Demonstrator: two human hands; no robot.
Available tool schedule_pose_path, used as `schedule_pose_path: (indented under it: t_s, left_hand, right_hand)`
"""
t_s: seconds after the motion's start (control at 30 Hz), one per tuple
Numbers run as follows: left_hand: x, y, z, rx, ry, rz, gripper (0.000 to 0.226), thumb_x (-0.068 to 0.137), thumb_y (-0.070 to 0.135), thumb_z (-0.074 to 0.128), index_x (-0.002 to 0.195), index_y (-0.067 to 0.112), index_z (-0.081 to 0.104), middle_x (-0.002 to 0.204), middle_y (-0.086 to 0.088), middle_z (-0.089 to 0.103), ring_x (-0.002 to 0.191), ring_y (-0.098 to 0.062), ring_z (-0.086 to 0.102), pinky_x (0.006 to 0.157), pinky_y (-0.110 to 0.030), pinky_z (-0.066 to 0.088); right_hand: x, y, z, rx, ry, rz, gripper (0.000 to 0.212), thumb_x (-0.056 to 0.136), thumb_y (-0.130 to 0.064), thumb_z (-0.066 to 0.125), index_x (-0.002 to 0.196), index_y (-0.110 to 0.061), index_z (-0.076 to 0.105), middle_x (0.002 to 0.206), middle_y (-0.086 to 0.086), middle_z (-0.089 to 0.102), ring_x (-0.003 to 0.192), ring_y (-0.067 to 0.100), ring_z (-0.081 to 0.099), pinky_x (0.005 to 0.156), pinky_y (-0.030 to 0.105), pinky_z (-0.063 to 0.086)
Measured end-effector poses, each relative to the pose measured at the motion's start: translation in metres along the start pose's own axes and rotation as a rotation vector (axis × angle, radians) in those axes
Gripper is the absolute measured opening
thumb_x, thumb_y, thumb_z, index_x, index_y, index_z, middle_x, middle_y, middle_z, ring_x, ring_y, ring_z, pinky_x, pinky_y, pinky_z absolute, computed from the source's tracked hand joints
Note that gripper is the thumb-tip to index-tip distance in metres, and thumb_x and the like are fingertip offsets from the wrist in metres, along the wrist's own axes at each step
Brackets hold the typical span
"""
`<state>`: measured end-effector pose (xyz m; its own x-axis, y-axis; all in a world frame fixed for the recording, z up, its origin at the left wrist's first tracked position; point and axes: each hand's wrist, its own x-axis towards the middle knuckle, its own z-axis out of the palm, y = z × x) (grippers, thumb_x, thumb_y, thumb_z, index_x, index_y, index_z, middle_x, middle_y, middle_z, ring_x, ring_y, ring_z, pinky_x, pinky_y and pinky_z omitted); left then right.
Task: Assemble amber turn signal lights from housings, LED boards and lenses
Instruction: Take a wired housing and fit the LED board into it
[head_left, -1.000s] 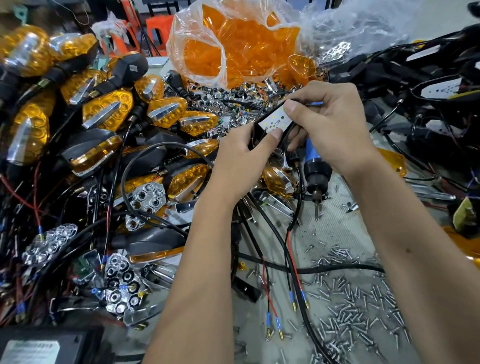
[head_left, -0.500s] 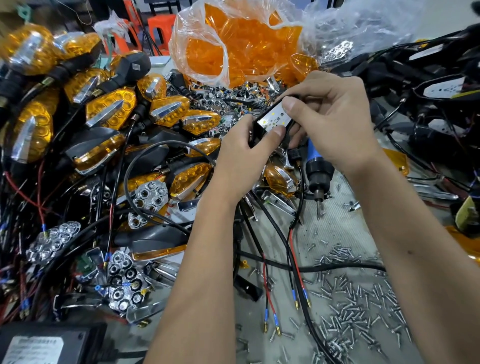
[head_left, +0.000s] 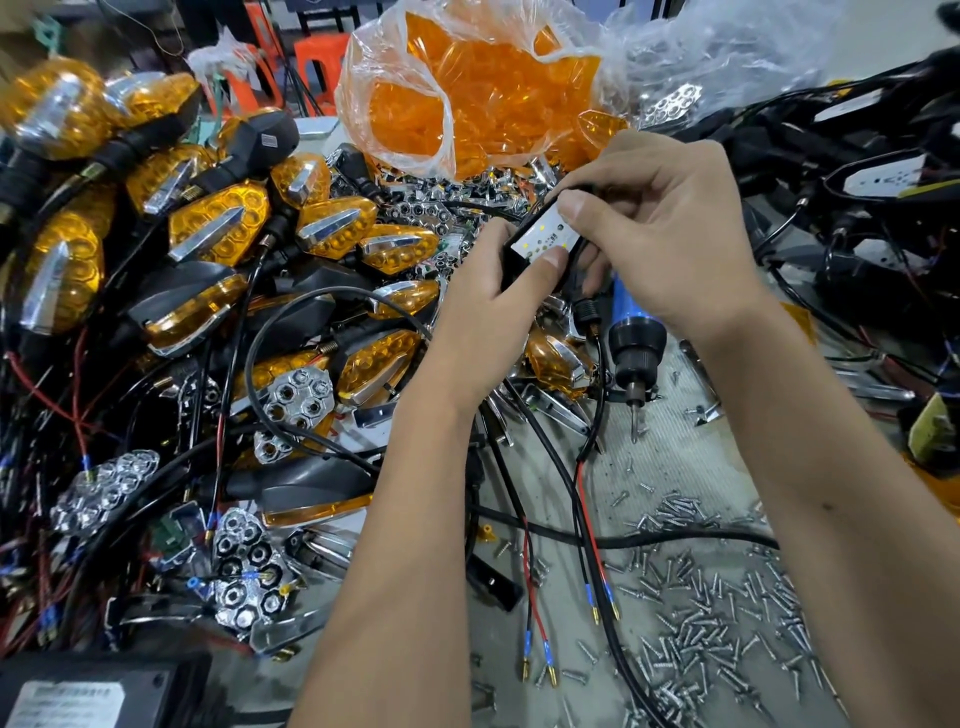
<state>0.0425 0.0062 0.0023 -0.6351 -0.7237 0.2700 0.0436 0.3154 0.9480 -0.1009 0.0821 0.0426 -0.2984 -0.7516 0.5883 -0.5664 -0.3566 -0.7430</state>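
Note:
A white LED board (head_left: 543, 236) sits in a black housing (head_left: 511, 267) held up above the bench centre. My left hand (head_left: 485, 317) grips the housing from the left, its thumb pressing the board's lower edge. My right hand (head_left: 670, 234) holds the housing from the right, its thumb on the board's upper end. Black and red leads (head_left: 584, 467) hang from the housing down to the bench. A clear bag of amber lenses (head_left: 467, 98) stands behind the hands. Finished amber signal lights (head_left: 218, 223) are heaped at the left.
A blue electric screwdriver (head_left: 631, 358) lies tip-down under my right hand. Several loose screws (head_left: 727, 597) are scattered at the lower right. Chrome reflectors (head_left: 298, 397) and cables cover the left. Black wired housings (head_left: 872, 218) pile up at the right. A black box (head_left: 93, 691) sits at the bottom left.
Both hands have stayed closed on the housing and drifted very slightly. My right thumb has slid along the board's upper end.

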Motion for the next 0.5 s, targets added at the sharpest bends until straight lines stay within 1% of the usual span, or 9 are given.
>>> schedule_pose_path:
  t_s: [0.07, 0.17, 0.23, 0.27, 0.33, 0.37, 0.43, 0.5]
  left_hand:
    - [-0.001, 0.001, 0.001, -0.023, -0.001, -0.007, 0.031, 0.098, 0.039, 0.057, 0.112, 0.011, 0.052, 0.074, 0.012, 0.047, 0.062, -0.01, 0.04, 0.054, -0.025, 0.029]
    - [-0.002, 0.002, 0.001, -0.047, -0.019, -0.018, 0.021, 0.097, 0.038, 0.055, 0.105, 0.019, 0.054, 0.072, 0.015, 0.047, 0.06, -0.007, 0.041, 0.054, -0.025, 0.03]
    - [-0.002, 0.003, 0.002, -0.053, -0.036, -0.038, 0.022, 0.097, 0.04, 0.054, 0.106, 0.019, 0.055, 0.071, 0.016, 0.049, 0.059, -0.005, 0.042, 0.052, -0.023, 0.031]
    - [-0.002, 0.004, 0.002, -0.06, -0.049, -0.05, 0.026, 0.097, 0.04, 0.054, 0.109, 0.017, 0.056, 0.073, 0.013, 0.05, 0.059, -0.005, 0.043, 0.051, -0.022, 0.031]
    - [-0.003, 0.007, 0.002, -0.094, -0.089, -0.078, 0.036, 0.097, 0.039, 0.054, 0.112, 0.006, 0.051, 0.079, -0.003, 0.05, 0.055, -0.009, 0.042, 0.048, -0.021, 0.032]
    - [-0.003, 0.008, 0.002, -0.122, -0.117, -0.088, 0.036, 0.097, 0.036, 0.054, 0.111, 0.004, 0.049, 0.079, -0.009, 0.049, 0.053, -0.011, 0.042, 0.046, -0.022, 0.032]
    - [-0.003, 0.01, 0.002, -0.165, -0.184, -0.099, 0.028, 0.098, 0.032, 0.054, 0.11, 0.007, 0.05, 0.077, -0.011, 0.054, 0.056, -0.021, 0.047, 0.044, -0.027, 0.035]
    - [-0.002, 0.011, 0.003, -0.212, -0.242, -0.124, 0.024, 0.099, 0.029, 0.053, 0.114, 0.01, 0.051, 0.081, -0.013, 0.061, 0.06, -0.025, 0.052, 0.046, -0.028, 0.038]
  right_hand:
    - [0.001, -0.001, 0.0, -0.004, -0.003, -0.008, 0.01, 0.094, -0.006, 0.069, 0.092, -0.007, 0.078, 0.084, 0.003, 0.06, 0.045, 0.026, 0.065, 0.045, 0.03, 0.054]
    - [0.002, -0.002, 0.0, -0.023, -0.009, -0.005, 0.01, 0.094, -0.005, 0.069, 0.092, -0.005, 0.079, 0.082, -0.004, 0.06, 0.046, 0.026, 0.065, 0.045, 0.03, 0.053]
    - [0.002, -0.003, -0.002, -0.026, -0.018, 0.013, 0.01, 0.094, -0.003, 0.069, 0.093, -0.002, 0.079, 0.08, -0.007, 0.059, 0.045, 0.026, 0.065, 0.045, 0.031, 0.053]
    - [0.002, -0.003, -0.004, -0.021, -0.026, 0.026, 0.01, 0.094, -0.002, 0.069, 0.093, -0.001, 0.079, 0.079, -0.006, 0.06, 0.045, 0.026, 0.064, 0.045, 0.032, 0.053]
    - [0.002, -0.002, -0.009, -0.005, -0.049, 0.063, 0.01, 0.094, 0.0, 0.069, 0.094, 0.003, 0.078, 0.082, 0.004, 0.061, 0.046, 0.025, 0.063, 0.045, 0.032, 0.053]
    - [0.002, -0.001, -0.012, 0.007, -0.063, 0.087, 0.009, 0.094, 0.001, 0.069, 0.095, 0.005, 0.077, 0.083, 0.009, 0.061, 0.046, 0.023, 0.063, 0.045, 0.031, 0.053]
    - [0.0, 0.0, -0.016, 0.032, -0.097, 0.139, 0.009, 0.094, 0.002, 0.068, 0.096, 0.006, 0.076, 0.083, 0.012, 0.062, 0.047, 0.023, 0.061, 0.045, 0.028, 0.052]
    - [-0.002, 0.002, -0.018, 0.043, -0.149, 0.18, 0.009, 0.095, 0.004, 0.067, 0.095, 0.007, 0.076, 0.081, 0.016, 0.065, 0.048, 0.024, 0.059, 0.045, 0.028, 0.051]
